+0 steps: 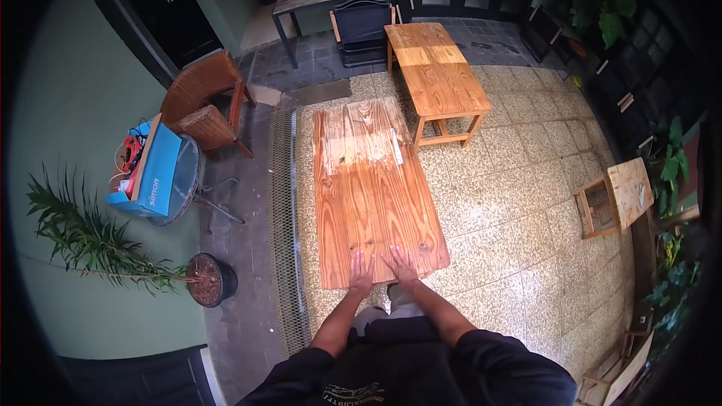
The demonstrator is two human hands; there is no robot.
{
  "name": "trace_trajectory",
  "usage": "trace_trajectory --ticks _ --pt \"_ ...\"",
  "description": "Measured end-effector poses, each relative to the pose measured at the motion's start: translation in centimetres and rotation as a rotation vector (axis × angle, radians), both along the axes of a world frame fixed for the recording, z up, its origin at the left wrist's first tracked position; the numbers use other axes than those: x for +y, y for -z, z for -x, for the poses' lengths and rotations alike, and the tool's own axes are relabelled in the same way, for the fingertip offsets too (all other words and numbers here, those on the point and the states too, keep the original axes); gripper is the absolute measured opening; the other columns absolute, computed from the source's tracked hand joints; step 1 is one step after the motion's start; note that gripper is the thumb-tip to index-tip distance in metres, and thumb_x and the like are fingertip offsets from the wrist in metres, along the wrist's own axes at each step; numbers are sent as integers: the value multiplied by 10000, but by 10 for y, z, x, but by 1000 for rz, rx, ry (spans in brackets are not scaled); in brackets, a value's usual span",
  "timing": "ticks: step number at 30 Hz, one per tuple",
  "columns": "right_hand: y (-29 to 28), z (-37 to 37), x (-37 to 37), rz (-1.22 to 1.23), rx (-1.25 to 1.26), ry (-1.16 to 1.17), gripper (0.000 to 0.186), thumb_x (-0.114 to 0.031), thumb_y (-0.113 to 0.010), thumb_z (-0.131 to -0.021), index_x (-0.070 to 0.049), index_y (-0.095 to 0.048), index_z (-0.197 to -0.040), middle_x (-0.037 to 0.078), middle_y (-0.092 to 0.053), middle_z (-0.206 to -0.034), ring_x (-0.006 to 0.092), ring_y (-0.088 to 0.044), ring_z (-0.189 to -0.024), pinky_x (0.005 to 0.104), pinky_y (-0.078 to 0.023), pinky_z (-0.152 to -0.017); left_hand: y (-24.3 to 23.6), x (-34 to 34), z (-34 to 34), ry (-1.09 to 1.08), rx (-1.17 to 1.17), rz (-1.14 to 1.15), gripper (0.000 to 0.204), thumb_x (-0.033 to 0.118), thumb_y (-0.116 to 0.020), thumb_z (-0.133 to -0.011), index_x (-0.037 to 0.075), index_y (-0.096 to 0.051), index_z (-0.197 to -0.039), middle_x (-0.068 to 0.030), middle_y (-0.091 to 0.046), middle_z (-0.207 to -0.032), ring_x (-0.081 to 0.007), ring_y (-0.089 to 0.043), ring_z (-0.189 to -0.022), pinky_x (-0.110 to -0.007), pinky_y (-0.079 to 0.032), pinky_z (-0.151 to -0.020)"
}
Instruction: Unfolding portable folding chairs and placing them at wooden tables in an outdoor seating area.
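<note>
Both my palms lie flat on the near end of a wooden table [376, 203], close to its front edge. My left hand [362, 272] has its fingers spread and pointing away from me. Beside it on the right, my right hand [401, 265] rests in the same way, fingers apart, holding nothing. The near part of the tabletop is orange-brown with strong grain and dark knots. A paler, whitish worn band crosses its far part, with a light strip at the right side of that band.
A second wooden table [444, 83] stands beyond to the right. On the left are a wicker chair [203, 98], a blue box [159, 169] on a round glass table, and a potted plant [212, 280]. A small wooden stool [628, 192] stands far right. A metal floor grate [286, 218] runs left.
</note>
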State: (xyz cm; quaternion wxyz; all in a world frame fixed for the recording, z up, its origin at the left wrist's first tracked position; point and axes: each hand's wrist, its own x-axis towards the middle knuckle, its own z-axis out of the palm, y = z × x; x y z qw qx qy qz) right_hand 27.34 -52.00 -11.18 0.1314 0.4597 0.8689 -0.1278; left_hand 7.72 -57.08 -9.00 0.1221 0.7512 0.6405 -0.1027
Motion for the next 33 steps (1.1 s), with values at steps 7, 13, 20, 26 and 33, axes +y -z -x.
trace_trajectory --ticks 7,13,20,26,33 --pt "-26 -3 -90 155 87 36 1201 -116 -813 -879 -368 -53 -1775 102 6 -1859 319 -36 -1716 649 -142 -1328 14 -90 9 81 -22 -52 1153 366 -820 -886 76 -124 -1757 -362 -136 -1767 -523 -87 -1663 -608 -103 -1351" --pt "-30 -16 -162 75 88 63 1169 80 -684 -872 -361 -86 -1775 109 1 -1858 339 -55 -1713 664 -122 -1330 -3 -162 -9 72 -89 -60 1188 372 -843 -831 81 -155 -1755 -361 -180 -1757 -530 -137 -1651 -611 -136 -1345" --pt "-30 -48 -264 89 139 35 1189 136 -674 -827 -305 -116 -1780 164 -17 -1849 373 -57 -1709 679 -142 -1316 4 -263 -39 117 124 -113 1259 424 -879 -768 67 -174 -1749 -372 -209 -1742 -544 -181 -1635 -615 -175 -1335" --pt "-49 -86 -331 125 182 29 1154 107 -676 -846 -294 -127 -1778 170 -36 -1847 373 -64 -1709 674 -138 -1318 -12 -337 -75 37 -83 -30 1244 298 -856 -786 96 -112 -1762 -352 -166 -1761 -524 -127 -1654 -630 -146 -1336" --pt "-48 -117 -459 90 62 -17 1163 73 -709 -841 -290 -122 -1778 162 -53 -1846 373 -65 -1708 669 -154 -1317 -1 -462 -113 36 -19 -32 1215 242 -843 -804 98 -110 -1763 -350 -150 -1765 -526 -121 -1655 -642 -137 -1334"
